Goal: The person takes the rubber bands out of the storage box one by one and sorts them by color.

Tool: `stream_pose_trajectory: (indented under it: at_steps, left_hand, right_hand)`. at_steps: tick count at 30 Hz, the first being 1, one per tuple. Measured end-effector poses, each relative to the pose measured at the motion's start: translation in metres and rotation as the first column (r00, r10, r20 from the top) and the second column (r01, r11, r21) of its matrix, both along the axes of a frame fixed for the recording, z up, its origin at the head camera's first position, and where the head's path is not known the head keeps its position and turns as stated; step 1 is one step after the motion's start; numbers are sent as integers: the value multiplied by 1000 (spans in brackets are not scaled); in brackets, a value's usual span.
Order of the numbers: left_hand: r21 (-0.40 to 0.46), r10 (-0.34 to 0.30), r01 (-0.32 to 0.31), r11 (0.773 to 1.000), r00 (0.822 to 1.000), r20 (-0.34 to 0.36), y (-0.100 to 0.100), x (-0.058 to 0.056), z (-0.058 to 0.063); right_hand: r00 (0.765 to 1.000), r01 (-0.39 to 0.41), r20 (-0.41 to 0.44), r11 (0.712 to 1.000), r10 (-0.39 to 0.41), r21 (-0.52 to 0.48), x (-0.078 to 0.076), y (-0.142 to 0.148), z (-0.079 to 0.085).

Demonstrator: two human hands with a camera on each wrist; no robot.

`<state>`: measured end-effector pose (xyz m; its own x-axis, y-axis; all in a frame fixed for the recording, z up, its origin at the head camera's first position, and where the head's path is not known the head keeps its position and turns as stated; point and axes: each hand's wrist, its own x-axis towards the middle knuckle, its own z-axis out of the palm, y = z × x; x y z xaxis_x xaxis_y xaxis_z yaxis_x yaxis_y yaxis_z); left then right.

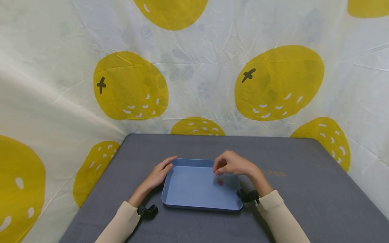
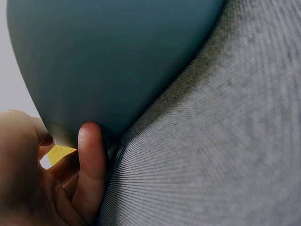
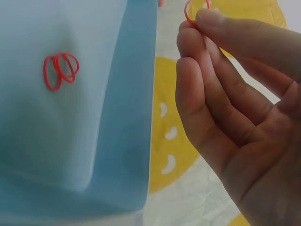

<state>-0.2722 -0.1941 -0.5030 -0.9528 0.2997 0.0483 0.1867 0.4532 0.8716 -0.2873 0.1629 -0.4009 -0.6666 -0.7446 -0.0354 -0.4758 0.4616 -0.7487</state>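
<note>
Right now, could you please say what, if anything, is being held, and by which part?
The right hand pinches a red loop by one side with its fingertips; the left hand touches the blue tray.

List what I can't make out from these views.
Head view: orange rings; the row may run on behind the right forearm.
Head view: red loops in the tray; too small to count.
Right wrist view: top of the pinched loop in the right hand; cut off by the upper edge.
Left wrist view: rest of the tray; cut off above.
</note>
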Motion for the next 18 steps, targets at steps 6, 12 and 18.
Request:
stream_pose_trajectory:
  at_steps: [6, 12, 18]
  left_hand:
    - [-13, 17, -17, 1000, 1000, -10, -1, 0, -2]
    - [-27, 20, -21, 999, 1000, -23, -1, 1, -4]
    - [-27, 17, -17, 999, 1000, -26, -2, 2, -4]
  right_hand:
    - [999, 33, -25, 999, -33, -4, 4, 11, 2]
    - [996, 77, -40, 997, -77, -14, 10, 30, 3]
    - [990, 141, -29, 990, -141, -8, 16, 50, 4]
